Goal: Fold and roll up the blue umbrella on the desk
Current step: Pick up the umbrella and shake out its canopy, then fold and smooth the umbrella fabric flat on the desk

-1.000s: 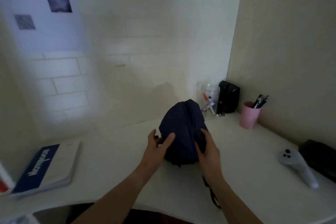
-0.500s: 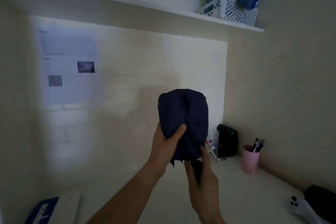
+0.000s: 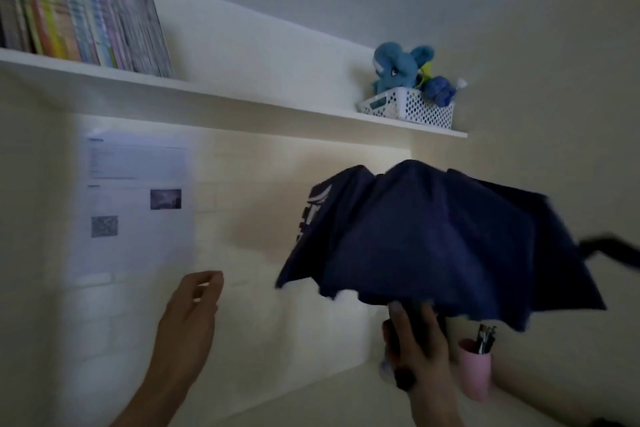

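Observation:
The blue umbrella (image 3: 433,239) is held up in the air at the right, its dark canopy partly spread and blurred, with white lettering on its left panel. My right hand (image 3: 415,343) grips the handle just under the canopy. My left hand (image 3: 190,308) hangs free to the left, well apart from the fabric, with the fingers loosely curled and nothing in them. The desk (image 3: 363,399) shows only as a pale strip at the bottom.
A pink cup with pens (image 3: 476,371) stands on the desk right of my right hand. Above, a white shelf (image 3: 242,97) carries books (image 3: 79,14) and a white basket with a blue plush toy (image 3: 408,104). A printed sheet (image 3: 135,204) hangs on the wall.
The umbrella went from a closed bundle held in both hands to a partly spread canopy. My left hand let go and moved left. The view tilted upward.

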The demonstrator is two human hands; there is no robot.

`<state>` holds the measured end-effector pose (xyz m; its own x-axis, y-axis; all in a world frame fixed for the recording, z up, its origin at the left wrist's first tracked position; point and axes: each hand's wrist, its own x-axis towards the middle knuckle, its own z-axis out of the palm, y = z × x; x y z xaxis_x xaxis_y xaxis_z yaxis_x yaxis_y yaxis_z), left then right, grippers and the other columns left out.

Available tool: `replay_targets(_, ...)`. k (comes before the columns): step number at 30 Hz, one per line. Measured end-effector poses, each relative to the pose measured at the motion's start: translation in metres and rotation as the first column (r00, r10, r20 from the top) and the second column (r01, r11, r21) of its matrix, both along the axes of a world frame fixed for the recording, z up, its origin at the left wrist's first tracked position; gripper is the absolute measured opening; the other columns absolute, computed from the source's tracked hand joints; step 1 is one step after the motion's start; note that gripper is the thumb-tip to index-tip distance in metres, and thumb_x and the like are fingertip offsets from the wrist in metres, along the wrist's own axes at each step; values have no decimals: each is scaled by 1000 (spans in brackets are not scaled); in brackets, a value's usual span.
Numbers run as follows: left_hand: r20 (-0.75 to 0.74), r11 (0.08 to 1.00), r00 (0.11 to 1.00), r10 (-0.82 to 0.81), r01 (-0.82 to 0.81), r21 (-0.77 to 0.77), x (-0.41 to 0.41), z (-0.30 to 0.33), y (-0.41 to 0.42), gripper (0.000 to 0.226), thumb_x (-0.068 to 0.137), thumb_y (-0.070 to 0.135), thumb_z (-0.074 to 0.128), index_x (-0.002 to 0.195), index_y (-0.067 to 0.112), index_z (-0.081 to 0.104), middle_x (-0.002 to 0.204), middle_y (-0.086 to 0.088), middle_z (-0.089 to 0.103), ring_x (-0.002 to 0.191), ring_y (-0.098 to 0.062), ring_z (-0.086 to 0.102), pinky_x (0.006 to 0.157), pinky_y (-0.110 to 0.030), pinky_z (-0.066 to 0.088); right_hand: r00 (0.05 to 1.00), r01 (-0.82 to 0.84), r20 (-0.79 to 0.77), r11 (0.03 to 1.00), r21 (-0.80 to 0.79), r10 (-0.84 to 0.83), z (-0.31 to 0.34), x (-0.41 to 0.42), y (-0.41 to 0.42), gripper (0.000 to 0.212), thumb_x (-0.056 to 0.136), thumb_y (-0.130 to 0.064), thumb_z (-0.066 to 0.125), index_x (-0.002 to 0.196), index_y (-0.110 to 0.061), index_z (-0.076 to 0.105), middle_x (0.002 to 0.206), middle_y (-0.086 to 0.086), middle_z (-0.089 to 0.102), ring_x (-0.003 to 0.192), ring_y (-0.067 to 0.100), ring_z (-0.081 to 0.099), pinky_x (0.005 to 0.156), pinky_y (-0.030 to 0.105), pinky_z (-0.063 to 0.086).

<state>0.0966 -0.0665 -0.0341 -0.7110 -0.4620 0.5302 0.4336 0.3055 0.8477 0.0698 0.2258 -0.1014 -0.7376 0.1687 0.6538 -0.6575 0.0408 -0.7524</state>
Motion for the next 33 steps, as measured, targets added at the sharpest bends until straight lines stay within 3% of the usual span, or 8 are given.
replay_targets(3, -31, 999, 999, -28, 28, -19, 7, 5, 8, 11, 104, 37, 52, 103, 41, 63, 116, 2, 66, 101, -21, 65, 86, -40, 47, 994, 94, -55, 995, -43, -96, 16, 4, -9, 18, 92, -27, 64, 111, -28, 66, 62, -1, 59, 47, 12, 44, 48, 26, 33)
replay_targets(7, -106, 996, 994, 12, -21, -90, 18, 19, 20, 13, 104, 36, 51, 111, 37, 62, 119, 3, 63, 106, -20, 62, 85, -39, 45, 990, 130, -44, 986, -104, -135, 20, 1, 0, 34, 93, -22, 66, 121, -41, 63, 71, -11, 68, 66, 8, 61, 67, 34, 50)
replay_targets(12, -229, 997, 973, -17, -1, -75, 28, 37, 41, 16, 104, 35, 52, 115, 31, 64, 121, 2, 63, 107, -16, 60, 80, -25, 43, 988, 125, -75, 986, -112, -134, 10, 10, -9, 38, 95, -18, 64, 126, -37, 53, 79, 6, 68, 66, 14, 62, 64, 41, 52)
replay_targets(17, -245, 989, 959, -144, 149, 6, 48, 46, 66, 30, 100, 55, 49, 117, 35, 61, 122, 8, 63, 108, -13, 61, 79, -28, 46, 990, 134, -45, 990, -44, -136, -5, 9, -19, 40, 96, -21, 61, 130, -39, 48, 90, -13, 71, 85, 15, 68, 76, 32, 54)
replay_targets(21, -466, 984, 880, 94, -153, -91, 83, 43, 89, 31, 96, 55, 54, 117, 33, 55, 119, 5, 46, 102, -11, 53, 83, -19, 43, 987, 157, -48, 988, 10, -156, -13, 9, -21, 32, 96, -23, 60, 123, -39, 50, 83, -9, 68, 78, 13, 65, 72, 38, 54)
replay_targets(23, -528, 968, 849, 0, -134, -214, 103, 39, 107, 31, 89, 55, 55, 110, 33, 58, 113, 3, 50, 102, -13, 55, 86, -21, 43, 985, 171, -27, 985, 22, -171, -19, 4, -23, 27, 97, -24, 61, 111, -45, 52, 82, -9, 67, 76, 15, 65, 74, 43, 55)
replay_targets(28, -194, 925, 937, -290, 223, -307, 115, 38, 142, 56, 68, 76, 72, 112, 45, 59, 98, 13, 64, 86, -9, 64, 70, -17, 51, 996, 81, 33, 992, 96, -85, -36, 1, -25, 28, 96, -30, 59, 114, -50, 51, 106, -7, 71, 98, 16, 69, 85, 40, 57)
replay_targets(33, -93, 883, 918, -386, 339, -324, 99, 28, 133, 15, 85, 35, 79, 96, 25, 77, 81, 9, 76, 78, -8, 73, 72, -20, 58, 986, 155, 26, 971, 181, -162, -43, -5, -24, 40, 94, -50, 54, 131, -37, 50, 114, -19, 68, 103, 3, 66, 85, 31, 56)
